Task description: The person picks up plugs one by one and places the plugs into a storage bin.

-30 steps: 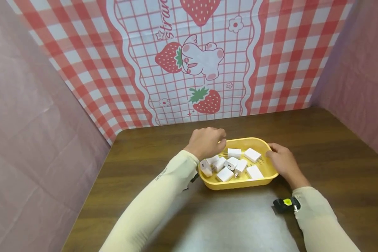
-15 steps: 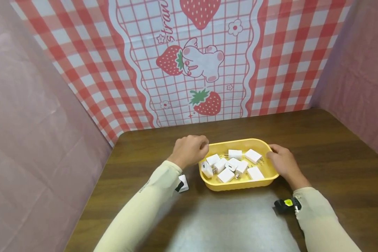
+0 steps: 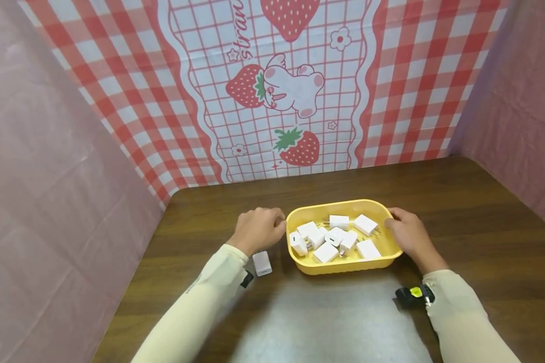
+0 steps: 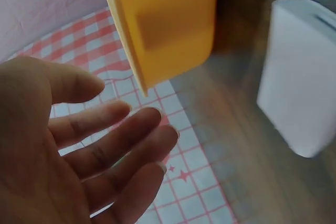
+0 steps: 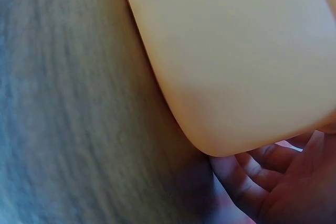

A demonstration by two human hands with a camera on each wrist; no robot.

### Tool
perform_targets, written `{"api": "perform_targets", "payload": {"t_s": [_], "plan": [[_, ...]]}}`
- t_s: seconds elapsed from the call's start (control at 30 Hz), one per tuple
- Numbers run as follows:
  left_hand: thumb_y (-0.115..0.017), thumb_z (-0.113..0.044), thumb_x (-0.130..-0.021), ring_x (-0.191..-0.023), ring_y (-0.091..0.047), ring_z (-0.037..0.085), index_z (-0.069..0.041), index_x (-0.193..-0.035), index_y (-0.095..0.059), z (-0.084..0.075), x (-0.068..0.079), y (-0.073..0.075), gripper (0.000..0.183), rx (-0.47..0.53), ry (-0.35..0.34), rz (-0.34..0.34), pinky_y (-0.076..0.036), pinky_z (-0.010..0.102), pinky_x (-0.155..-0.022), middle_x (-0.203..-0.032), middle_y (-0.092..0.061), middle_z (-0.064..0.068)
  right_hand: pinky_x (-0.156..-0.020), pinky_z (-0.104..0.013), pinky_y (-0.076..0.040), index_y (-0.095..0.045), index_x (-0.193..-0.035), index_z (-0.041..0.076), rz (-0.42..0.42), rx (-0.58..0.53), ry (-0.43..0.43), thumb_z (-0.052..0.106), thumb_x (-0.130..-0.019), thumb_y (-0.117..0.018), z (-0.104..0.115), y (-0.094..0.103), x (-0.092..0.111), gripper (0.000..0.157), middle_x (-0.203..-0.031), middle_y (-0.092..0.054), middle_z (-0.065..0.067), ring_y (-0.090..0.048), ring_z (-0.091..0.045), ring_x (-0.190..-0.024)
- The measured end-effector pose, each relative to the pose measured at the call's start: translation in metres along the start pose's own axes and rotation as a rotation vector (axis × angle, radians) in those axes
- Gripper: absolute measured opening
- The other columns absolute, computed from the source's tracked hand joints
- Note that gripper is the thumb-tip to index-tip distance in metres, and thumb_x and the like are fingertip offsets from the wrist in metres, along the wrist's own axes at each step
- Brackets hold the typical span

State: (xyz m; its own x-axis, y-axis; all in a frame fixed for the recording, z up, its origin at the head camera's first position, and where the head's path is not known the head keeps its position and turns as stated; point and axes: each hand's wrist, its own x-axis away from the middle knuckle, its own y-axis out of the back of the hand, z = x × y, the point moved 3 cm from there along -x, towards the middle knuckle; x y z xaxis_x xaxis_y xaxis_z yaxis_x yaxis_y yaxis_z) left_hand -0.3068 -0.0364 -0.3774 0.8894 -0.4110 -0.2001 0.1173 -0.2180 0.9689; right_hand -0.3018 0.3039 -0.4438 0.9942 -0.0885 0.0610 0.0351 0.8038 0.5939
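Note:
A yellow plastic basket (image 3: 336, 268) stands on the table, with several white charger plugs (image 3: 325, 252) lying loose inside. My right hand (image 3: 409, 234) grips its right end, thumb over the rim and fingers along the outer wall; those fingers (image 5: 249, 177) show below the basket's corner in the right wrist view. Just left of the basket is my left hand (image 3: 259, 229), holding nothing. Its fingers (image 4: 131, 140) are loosely bent and spread in the left wrist view. A single white charger plug (image 3: 262, 263) lies on the table beside the left wrist, also seen as a white block (image 4: 302, 77) up close.
The brown wooden table (image 3: 200, 217) meets a strawberry-print checked cloth (image 3: 295, 101) at the back. Pinkish cloth walls (image 3: 50, 201) rise on both sides. A bright glare lies on the table in front of the basket.
My left hand has moved left and toward me, from over the basket's left end to beside it. The single charger plug has come into view. My right hand stays on the basket.

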Motion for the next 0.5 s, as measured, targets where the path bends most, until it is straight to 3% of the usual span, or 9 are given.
{"api": "perform_targets", "payload": {"t_s": [0.23, 0.4, 0.5], "plan": [[-0.058, -0.039, -0.095, -0.086, -0.066, 0.013, -0.022, -0.112, -0.074, 0.008, 0.020, -0.004, 0.029, -0.037, -0.003, 0.100, -0.051, 0.040, -0.066, -0.099, -0.071, -0.008, -0.069, -0.031, -0.050, -0.040, -0.147, -0.006, 0.015, -0.002, -0.027, 0.025, -0.103, -0.040, 0.000, -0.001, 0.002, 0.054, -0.134, -0.050, -0.029, -0.056, -0.033, -0.099], [-0.059, -0.046, -0.097, -0.109, -0.065, 0.027, -0.017, -0.127, -0.068, 0.011, 0.034, -0.005, 0.043, -0.119, 0.021, 0.243, -0.051, 0.052, -0.080, -0.124, -0.068, 0.003, -0.070, -0.031, -0.050, -0.039, -0.147, -0.007, 0.014, -0.002, -0.027, 0.024, -0.102, -0.039, 0.001, -0.002, 0.002, 0.055, -0.134, -0.050, -0.029, -0.055, -0.034, -0.099], [-0.060, -0.049, -0.096, -0.111, -0.064, 0.030, -0.016, -0.132, -0.065, 0.012, 0.041, -0.005, 0.049, -0.158, 0.036, 0.320, -0.050, 0.053, -0.084, -0.128, -0.066, 0.006, -0.070, -0.031, -0.049, -0.040, -0.147, -0.007, 0.006, 0.002, -0.023, 0.024, -0.102, -0.039, 0.003, -0.001, 0.002, 0.055, -0.133, -0.050, -0.029, -0.055, -0.033, -0.099]]}}
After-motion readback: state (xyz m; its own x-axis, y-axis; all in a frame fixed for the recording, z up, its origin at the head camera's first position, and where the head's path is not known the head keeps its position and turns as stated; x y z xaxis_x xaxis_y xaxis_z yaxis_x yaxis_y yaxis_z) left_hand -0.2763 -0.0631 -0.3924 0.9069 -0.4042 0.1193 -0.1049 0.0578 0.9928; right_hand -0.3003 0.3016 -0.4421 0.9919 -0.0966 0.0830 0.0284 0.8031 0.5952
